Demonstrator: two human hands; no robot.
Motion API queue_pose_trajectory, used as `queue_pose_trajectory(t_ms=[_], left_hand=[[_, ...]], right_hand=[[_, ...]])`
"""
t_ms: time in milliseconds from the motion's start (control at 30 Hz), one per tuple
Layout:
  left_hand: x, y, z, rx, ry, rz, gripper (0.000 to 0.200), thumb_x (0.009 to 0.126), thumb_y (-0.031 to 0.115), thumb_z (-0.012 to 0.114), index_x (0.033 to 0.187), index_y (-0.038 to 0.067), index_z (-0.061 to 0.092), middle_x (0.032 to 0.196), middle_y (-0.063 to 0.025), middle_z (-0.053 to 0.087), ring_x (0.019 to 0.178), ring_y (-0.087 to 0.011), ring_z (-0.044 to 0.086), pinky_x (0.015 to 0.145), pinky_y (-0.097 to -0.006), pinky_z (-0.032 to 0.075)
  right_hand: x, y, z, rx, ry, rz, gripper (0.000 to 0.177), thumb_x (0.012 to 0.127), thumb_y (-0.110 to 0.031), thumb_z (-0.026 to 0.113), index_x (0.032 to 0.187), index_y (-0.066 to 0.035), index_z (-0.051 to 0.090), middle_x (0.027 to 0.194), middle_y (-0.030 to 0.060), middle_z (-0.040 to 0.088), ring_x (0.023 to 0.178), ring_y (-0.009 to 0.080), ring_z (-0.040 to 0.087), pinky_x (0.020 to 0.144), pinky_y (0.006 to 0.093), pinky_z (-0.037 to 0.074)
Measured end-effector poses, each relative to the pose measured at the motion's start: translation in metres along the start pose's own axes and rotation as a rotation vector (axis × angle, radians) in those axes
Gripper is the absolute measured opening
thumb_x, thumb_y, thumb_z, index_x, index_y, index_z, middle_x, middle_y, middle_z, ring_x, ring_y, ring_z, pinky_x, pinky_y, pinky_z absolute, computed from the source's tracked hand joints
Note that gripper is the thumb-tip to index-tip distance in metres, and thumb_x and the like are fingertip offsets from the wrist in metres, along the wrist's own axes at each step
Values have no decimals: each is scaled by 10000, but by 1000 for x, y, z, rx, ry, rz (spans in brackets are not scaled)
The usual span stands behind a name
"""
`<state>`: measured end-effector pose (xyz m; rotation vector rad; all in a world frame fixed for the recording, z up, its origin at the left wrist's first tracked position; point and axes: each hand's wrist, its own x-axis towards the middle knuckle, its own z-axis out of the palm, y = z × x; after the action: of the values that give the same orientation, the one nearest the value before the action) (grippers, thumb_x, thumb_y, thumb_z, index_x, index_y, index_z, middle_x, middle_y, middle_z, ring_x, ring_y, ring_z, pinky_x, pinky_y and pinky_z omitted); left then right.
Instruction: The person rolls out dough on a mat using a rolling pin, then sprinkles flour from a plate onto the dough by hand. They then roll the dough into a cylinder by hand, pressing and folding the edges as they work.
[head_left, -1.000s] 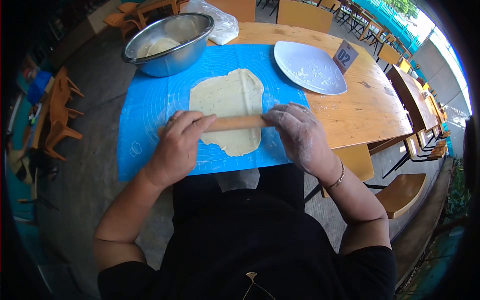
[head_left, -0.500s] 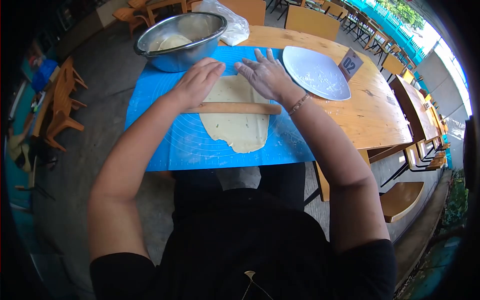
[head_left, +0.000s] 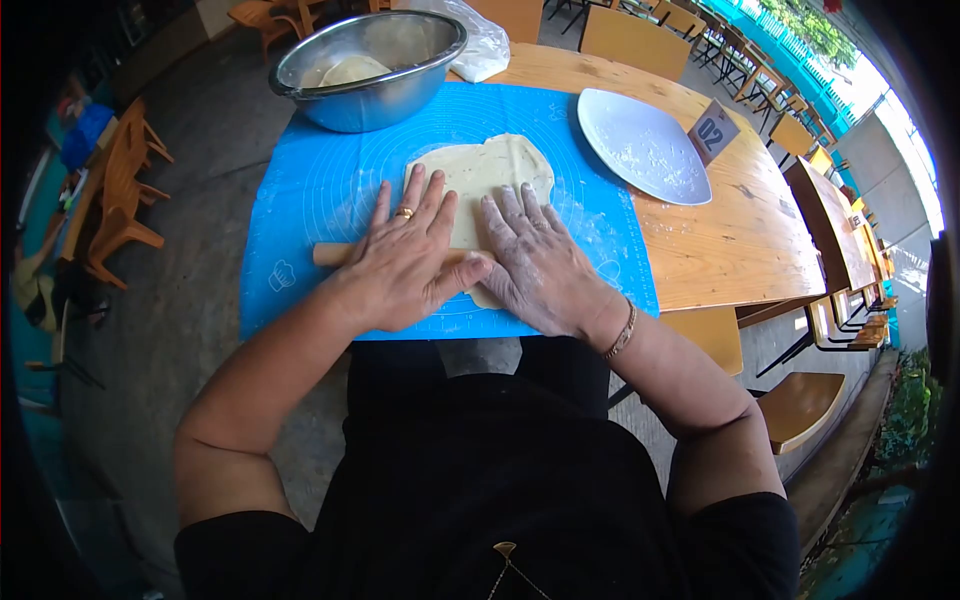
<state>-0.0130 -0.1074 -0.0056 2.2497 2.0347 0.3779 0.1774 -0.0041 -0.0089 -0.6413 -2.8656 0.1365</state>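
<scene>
1. While I watched from my end, the rolling pin (head_left: 335,254) lay crosswise over the flattened dough (head_left: 472,172), its long axis running left to right across the blue silicone mat (head_left: 300,215). Its left end stuck out past the dough, over bare mat.
2. I had the left hand (head_left: 405,255) palm down over the pin, fingers spread and pointing away from the body. The floury right hand (head_left: 545,262) was also palm down with its fingers fanned, over the dough's right side. I saw neither hand pinching, and their thumbs met or nearly met.
3. Those hands blocked my view of the pin's middle and right end.
4. At the mat's far left corner sat a metal bowl (head_left: 372,100) with a dough piece (head_left: 354,70) inside, a plastic bag (head_left: 478,45) just behind. A flour-dusted plate (head_left: 640,145) lay to the right, beside the "02" card (head_left: 712,132) on the wooden table (head_left: 745,225).
5. Half a second earlier, the pin's right end had shown and the fingers had reached farther forward; now the pin was closer to the dough's near edge.
</scene>
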Motion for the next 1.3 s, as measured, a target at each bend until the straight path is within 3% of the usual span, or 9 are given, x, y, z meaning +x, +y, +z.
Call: queue_pose_trajectory(t_ms=[300, 533, 633, 700, 767, 900, 1033, 1233, 1300], left_hand=[[-54, 19, 1, 57, 73, 158, 758, 1054, 461, 341, 1481, -163, 298, 1613, -320, 213, 1536, -463, 116, 1234, -558, 75], [-69, 27, 6, -33, 109, 158, 674, 918, 173, 542, 1480, -132, 329, 1571, -293, 310, 1514, -457, 201, 1232, -548, 127], [-69, 26, 14, -30, 170, 145, 644, 874, 112, 582, 1447, -110, 391, 1489, -272, 422, 1461, -430, 319, 1222, -533, 182], [-68, 26, 15, -18, 204, 130, 609, 869, 103, 594, 1421, -98, 435, 1437, -257, 485, 1424, -405, 390, 1216, -520, 217], [-64, 24, 12, -113, 227, 163, 579, 857, 72, 614, 1398, -69, 465, 1375, -247, 534, 1368, -416, 446, 1190, -543, 261], [-54, 20, -1, -175, 279, 166, 508, 882, 111, 659, 1348, -42, 528, 1318, -225, 580, 1323, -398, 497, 1174, -541, 294], [-29, 7, -32, -87, 295, 226, 423, 939, 224, 674, 1290, -4, 611, 1266, -204, 635, 1279, -363, 552, 1168, -549, 296], [52, -38, -56, -164, 10, -9, 588, 1083, 451, 352, 1434, 10, 522, 1460, -206, 529, 1423, -338, 422, 1216, -469, 260], [75, -54, -27, -105, -100, -229, 746, 1072, 576, 194, 1559, 31, 344, 1615, -192, 333, 1537, -314, 224, 1255, -418, 196]], right_hand=[[-48, -25, -8, 118, 53, -168, 756, 974, -392, 592, 1494, 100, 351, 1563, 330, 321, 1480, 483, 281, 1209, 542, 261], [-61, -24, -14, 191, 29, -227, 717, 926, -223, 658, 1497, 84, 354, 1567, 308, 333, 1487, 478, 268, 1214, 518, 271], [-61, -17, -10, 230, 18, -231, 619, 910, -117, 636, 1470, 50, 431, 1471, 278, 459, 1430, 475, 368, 1196, 495, 312], [-62, -17, -7, 171, 130, -201, 559, 862, -37, 637, 1412, -5, 541, 1231, 211, 579, 1217, 424, 543, 1082, 457, 427], [-62, -15, -11, 214, 130, -185, 534, 844, -27, 646, 1374, -24, 584, 1121, 183, 567, 1097, 392, 558, 1002, 447, 455], [-56, -7, -15, 375, 187, -165, 473, 808, 3, 662, 1279, -47, 661, 946, 138, 537, 913, 343, 555, 833, 424, 483], [-36, 6, -37, 321, 257, -162, 434, 811, 11, 665, 1242, -38, 675, 934, 131, 550, 928, 340, 562, 838, 424, 482], [44, 68, -12, 201, 400, -212, 391, 832, 24, 708, 1219, -31, 698, 980, 135, 627, 938, 332, 601, 863, 417, 498], [66, 89, 7, 98, 280, -183, 391, 862, -18, 688, 1250, -61, 699, 1226, 174, 654, 1225, 361, 564, 1049, 427, 461]])
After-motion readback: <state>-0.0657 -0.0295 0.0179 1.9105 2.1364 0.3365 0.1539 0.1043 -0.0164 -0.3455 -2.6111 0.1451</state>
